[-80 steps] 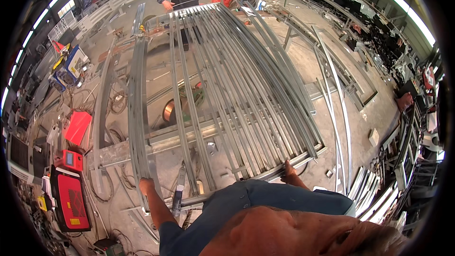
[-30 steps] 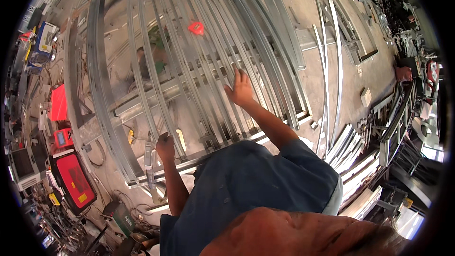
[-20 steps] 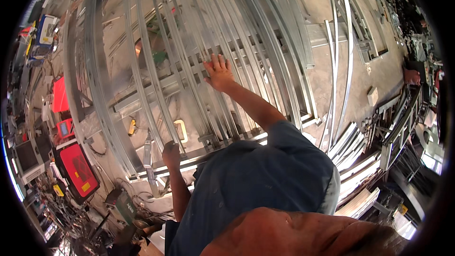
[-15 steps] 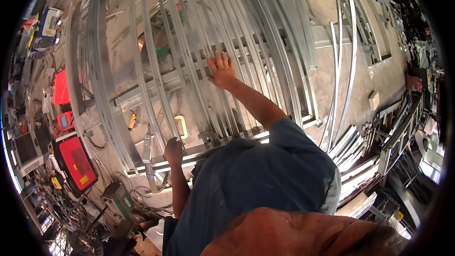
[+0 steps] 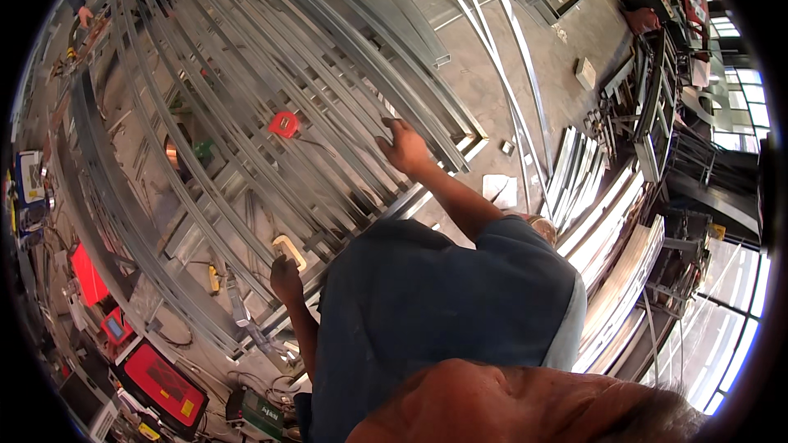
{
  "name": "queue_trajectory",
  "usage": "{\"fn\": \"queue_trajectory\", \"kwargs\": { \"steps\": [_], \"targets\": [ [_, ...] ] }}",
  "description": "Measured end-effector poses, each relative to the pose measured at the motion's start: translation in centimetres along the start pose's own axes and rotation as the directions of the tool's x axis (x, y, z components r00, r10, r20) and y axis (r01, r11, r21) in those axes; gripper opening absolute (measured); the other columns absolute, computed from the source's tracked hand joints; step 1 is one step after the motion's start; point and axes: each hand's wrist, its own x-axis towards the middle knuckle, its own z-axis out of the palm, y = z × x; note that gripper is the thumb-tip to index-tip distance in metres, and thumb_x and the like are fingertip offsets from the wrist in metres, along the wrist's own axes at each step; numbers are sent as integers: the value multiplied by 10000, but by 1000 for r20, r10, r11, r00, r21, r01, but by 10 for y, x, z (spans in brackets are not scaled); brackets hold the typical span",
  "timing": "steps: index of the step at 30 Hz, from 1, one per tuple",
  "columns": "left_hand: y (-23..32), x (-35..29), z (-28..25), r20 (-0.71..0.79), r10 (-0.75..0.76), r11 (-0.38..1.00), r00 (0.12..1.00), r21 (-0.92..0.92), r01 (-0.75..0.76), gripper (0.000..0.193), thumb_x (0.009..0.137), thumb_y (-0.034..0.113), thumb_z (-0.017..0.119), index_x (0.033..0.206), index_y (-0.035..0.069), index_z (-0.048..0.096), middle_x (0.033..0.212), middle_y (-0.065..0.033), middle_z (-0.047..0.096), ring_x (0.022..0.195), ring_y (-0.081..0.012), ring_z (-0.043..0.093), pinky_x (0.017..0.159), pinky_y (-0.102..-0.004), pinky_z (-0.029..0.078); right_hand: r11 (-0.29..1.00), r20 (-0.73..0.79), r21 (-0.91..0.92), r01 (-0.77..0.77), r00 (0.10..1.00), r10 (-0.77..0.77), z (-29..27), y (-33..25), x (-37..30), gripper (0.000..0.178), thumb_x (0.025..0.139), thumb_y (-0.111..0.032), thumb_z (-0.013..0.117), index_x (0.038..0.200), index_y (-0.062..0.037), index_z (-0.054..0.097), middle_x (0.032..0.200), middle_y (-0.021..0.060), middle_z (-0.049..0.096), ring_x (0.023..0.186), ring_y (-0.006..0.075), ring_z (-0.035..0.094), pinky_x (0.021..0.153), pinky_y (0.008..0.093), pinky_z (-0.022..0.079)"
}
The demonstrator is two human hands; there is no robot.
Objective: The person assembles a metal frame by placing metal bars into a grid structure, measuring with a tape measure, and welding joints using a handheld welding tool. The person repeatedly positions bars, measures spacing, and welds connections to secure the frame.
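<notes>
My right hand (image 5: pixel 404 149) is over the long grey metal bars (image 5: pixel 246 98) near their close end, fingers apart and holding nothing I can see. A red tape measure (image 5: pixel 284 124) lies on the bars, farther off and to the left of that hand. Near the front edge of the bars, my left hand (image 5: pixel 287 280) has its fingers curled; what they grip, if anything, is hidden. Just beyond it is a yellow C-shaped clamp (image 5: pixel 290 253).
A red-topped machine (image 5: pixel 162 381) stands at lower left beside a dark green box (image 5: pixel 254 413). Stacked light bars (image 5: pixel 611 254) lie to the right, near a pale block (image 5: pixel 585 73). At far upper left another person's hand (image 5: pixel 84 16) shows.
The view has turned, so the bars slant leftward. My right hand has drawn back nearer and rightward across them. The red tape measure now shows about where that hand was. My left hand stays near the front edge.
</notes>
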Motion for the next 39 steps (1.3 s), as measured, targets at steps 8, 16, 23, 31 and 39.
{"fn": "queue_trajectory", "kwargs": {
  "steps": [8,16,23,31,39],
  "targets": [
    [-7,-14,-6,-84,5,995,996,99,4,346,867,284,623,1086,28,701,1025,-218,701,981,-399,669,870,-457,526,965,-245,-261,3,967,-69,-19,70,-46,533,846,-261,691,1302,-30,541,1191,225,592,1104,437,552,945,508,469],
    [-63,-15,-12,-179,-203,926,963,283,249,504,837,297,684,1250,30,577,1154,-243,637,1034,-437,644,857,-512,537,976,16,-65,206,979,-205,36,7,-66,488,856,-232,694,1268,-3,572,1181,207,636,1104,381,614,937,456,502],
    [-62,2,-10,39,-292,916,956,301,267,616,817,366,727,1278,30,494,1219,-271,632,1092,-435,641,900,-519,531,970,85,-29,240,968,-237,50,-38,-105,544,858,-233,681,1331,-14,527,1267,231,589,1180,421,560,1000,475,464],
    [-104,28,-5,177,-214,965,961,192,179,661,739,334,711,1202,-75,477,1038,-305,682,1007,-439,669,867,-499,540,986,22,-113,119,993,-118,36,-26,-116,558,852,-266,676,1320,4,536,1239,232,609,1156,409,579,984,475,472],
    [-104,28,16,282,-61,998,958,28,55,682,730,325,748,1151,-131,466,995,-359,659,987,-483,654,869,-506,540,979,209,-71,189,963,-170,87,-49,-156,556,845,-289,685,1313,-22,549,1230,229,619,1148,414,585,976,482,480]
  ]
}}
